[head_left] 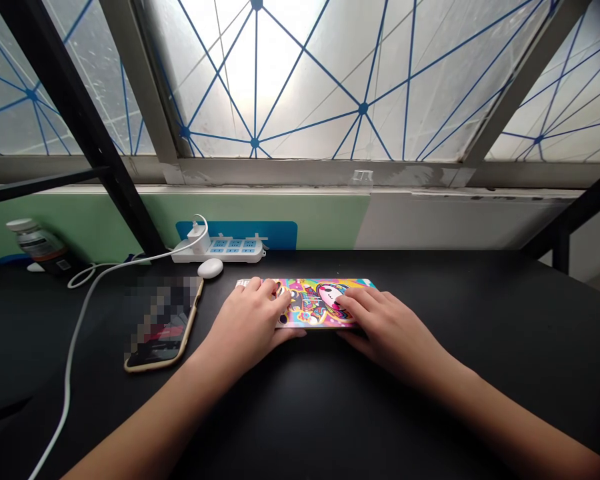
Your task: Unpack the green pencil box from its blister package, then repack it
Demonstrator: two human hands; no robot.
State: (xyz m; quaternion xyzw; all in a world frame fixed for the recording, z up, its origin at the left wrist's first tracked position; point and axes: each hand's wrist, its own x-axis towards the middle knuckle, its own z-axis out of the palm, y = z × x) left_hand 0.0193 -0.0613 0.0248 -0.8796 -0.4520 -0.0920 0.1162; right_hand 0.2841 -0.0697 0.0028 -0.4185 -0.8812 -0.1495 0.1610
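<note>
- Head view: left hand and right hand lie flat on the colourful case at mid tabletop, each grip loose, fingers spread, clasping nothing
- Just left lies a phone; behind are a white earbud case, power strip, cable and bottle

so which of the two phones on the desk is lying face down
The colourful cartoon-case phone under both hands shows its back; the gold-edged phone to its left lies screen up.
</note>
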